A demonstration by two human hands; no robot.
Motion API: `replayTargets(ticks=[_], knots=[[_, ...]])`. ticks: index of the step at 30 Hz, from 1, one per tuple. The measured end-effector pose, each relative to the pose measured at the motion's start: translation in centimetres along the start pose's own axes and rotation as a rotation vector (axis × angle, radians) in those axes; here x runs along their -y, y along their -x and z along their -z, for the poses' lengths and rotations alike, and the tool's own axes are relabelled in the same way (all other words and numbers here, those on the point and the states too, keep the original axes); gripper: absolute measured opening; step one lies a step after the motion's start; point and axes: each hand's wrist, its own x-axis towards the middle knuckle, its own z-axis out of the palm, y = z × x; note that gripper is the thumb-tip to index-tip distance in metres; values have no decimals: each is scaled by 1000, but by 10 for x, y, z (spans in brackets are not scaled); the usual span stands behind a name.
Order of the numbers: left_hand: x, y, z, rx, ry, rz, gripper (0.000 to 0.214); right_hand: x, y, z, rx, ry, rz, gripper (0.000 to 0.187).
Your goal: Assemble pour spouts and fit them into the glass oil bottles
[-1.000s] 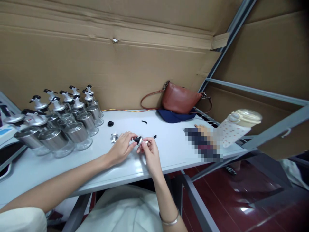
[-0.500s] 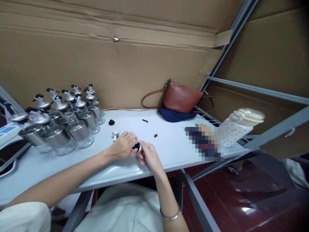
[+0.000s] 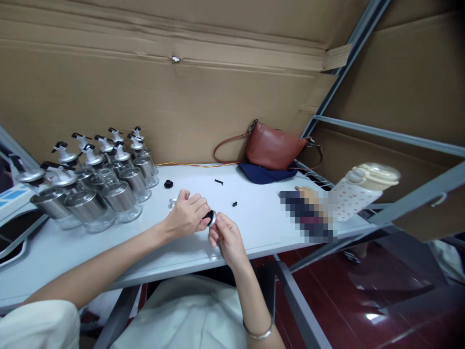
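Observation:
A round black-and-silver bottle cap (image 3: 211,219) is held between my two hands above the front of the table. My left hand (image 3: 189,213) wraps round its black part, with the fingers closed. At the silver rim, the fingers of my right hand (image 3: 227,235) pinch it from the other side. Partly hidden behind my left hand is a shiny metal-looking part (image 3: 173,203). Farther back lie a round black plug (image 3: 168,184), a thin black stick-like piece (image 3: 218,182) and some tiny black pieces (image 3: 234,204).
Several glass bottles with steel sleeves and pourer tops (image 3: 119,196) stand at the left beside a white device (image 3: 16,198). A brown bag (image 3: 274,145) rests on a navy cap (image 3: 263,174). At the right end of the white table (image 3: 254,228) stands a dotted drinking bottle (image 3: 354,196).
Both hands have shifted slightly right with the bottle cap. My left hand now covers more of the shiny part behind it, and the right fingers have moved on the rim.

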Motion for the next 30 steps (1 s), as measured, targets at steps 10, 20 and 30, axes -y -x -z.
replayTargets(ticks=[10,20,30], knots=[[4,2,8,117,398,276,42,5,10,-5,-111,767,410,24],[5,8,2,207,434,347,32,9,-6,8,-142,1068,710,22],[10,4,6,117,152,23,28,14,0,9,-127,925,429,32]])
